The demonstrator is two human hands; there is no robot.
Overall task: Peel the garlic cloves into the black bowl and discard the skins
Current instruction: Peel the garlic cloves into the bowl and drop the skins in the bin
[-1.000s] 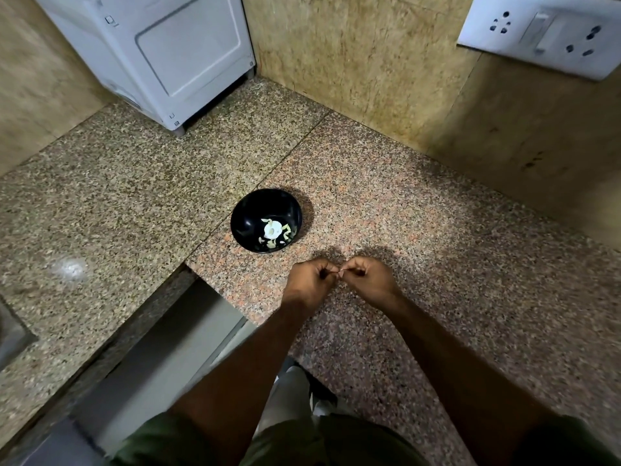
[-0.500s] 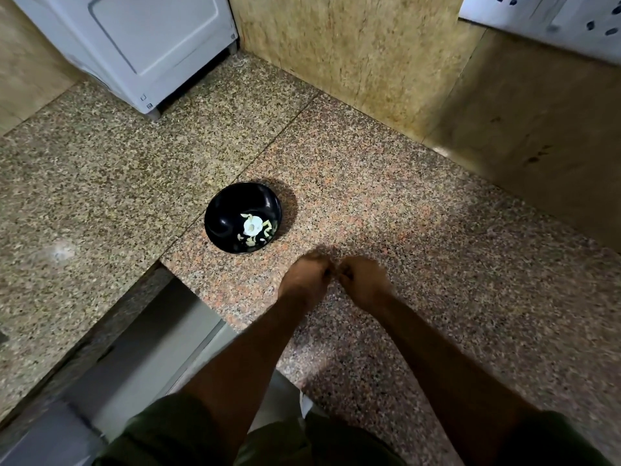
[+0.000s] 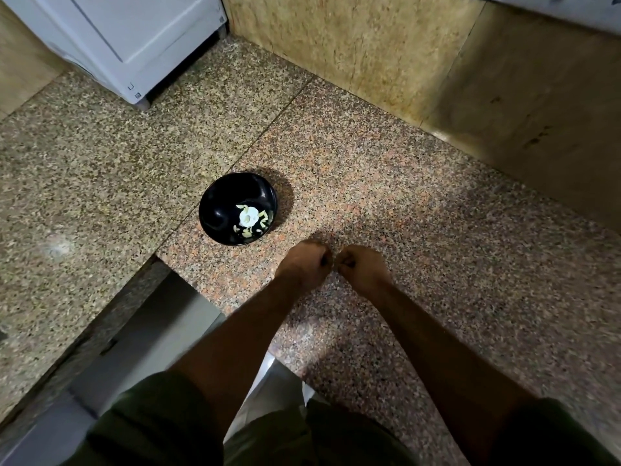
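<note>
Head view: left hand [image 3: 304,264] and right hand [image 3: 361,267] grips clenched, contents hidden.

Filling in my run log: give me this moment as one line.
step: peeling | left hand: curled, contents hidden | right hand: curled, contents hidden | black bowl: on counter, pale garlic pieces inside

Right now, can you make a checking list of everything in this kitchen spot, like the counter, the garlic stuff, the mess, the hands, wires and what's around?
Surface: speckled granite counter.
Job's things: black bowl holds pale garlic pieces.
Clutter: nothing seen.
Hands: left hand and right hand curled, fingertips close together over the counter; what they pinch is too small to tell.
Cables: nothing seen.
Surroundings: white appliance at back left; beige tiled wall.
</note>
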